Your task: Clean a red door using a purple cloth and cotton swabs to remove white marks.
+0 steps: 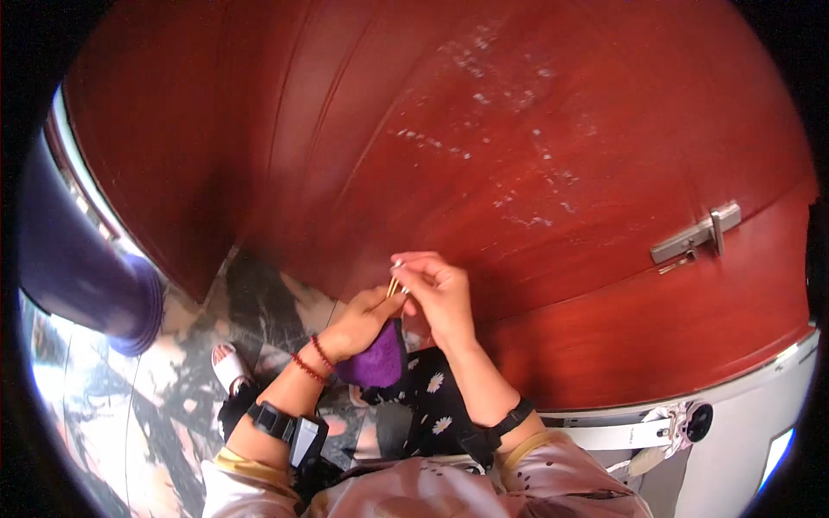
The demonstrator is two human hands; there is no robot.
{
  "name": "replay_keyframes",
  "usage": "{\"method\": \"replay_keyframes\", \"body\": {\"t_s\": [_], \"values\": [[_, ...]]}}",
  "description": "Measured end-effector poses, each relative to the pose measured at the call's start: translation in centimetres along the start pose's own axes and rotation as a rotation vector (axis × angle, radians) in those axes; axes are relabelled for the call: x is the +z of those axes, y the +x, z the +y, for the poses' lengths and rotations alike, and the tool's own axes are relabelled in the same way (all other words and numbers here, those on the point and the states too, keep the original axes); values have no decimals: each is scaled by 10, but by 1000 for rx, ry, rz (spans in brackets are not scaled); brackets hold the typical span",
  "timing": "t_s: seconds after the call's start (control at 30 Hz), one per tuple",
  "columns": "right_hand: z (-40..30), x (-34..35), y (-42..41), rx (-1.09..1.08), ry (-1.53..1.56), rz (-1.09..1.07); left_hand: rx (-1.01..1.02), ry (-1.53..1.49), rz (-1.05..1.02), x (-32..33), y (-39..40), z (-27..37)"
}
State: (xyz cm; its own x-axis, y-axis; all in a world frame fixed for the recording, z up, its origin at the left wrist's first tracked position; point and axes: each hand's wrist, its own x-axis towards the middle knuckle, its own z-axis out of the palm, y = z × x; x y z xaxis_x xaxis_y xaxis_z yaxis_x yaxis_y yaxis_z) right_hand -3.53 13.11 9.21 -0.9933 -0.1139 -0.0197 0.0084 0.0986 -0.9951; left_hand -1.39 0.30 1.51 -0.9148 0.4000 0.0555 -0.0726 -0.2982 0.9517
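Both hands meet just below the middle of the view, before a reddish-brown door. My left hand [363, 320] holds a purple cloth [377, 359], which hangs below the fingers. Thin yellowish sticks [392, 285] with a white tip rise from between the left thumb and fingers; they look like cotton swabs. The fingertips of my right hand [440, 288] pinch the upper end at the white tip. How many sticks there are, and what lies inside the left hand, is hard to tell.
The door panel [518, 181] bears scattered whitish marks. A metal handle with a lock plate [696, 236] is at the right, with keys beneath it. A dark blue column [90, 239] stands at the left on the patterned stone floor [155, 414]. A white strap [615, 437] lies lower right.
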Motion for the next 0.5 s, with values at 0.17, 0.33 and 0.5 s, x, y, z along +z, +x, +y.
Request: {"method": "replay_keyframes", "body": {"t_s": [0.17,0.33,0.5], "values": [[6,-9,-4,-32,-108,-95,10,-82,32,5,3,2],[4,-4,-12,-9,-29,-6,12,-21,10,4,3,4],[-15,-5,-6,-278,62,205,-22,3,11,6,-1,11]]}}
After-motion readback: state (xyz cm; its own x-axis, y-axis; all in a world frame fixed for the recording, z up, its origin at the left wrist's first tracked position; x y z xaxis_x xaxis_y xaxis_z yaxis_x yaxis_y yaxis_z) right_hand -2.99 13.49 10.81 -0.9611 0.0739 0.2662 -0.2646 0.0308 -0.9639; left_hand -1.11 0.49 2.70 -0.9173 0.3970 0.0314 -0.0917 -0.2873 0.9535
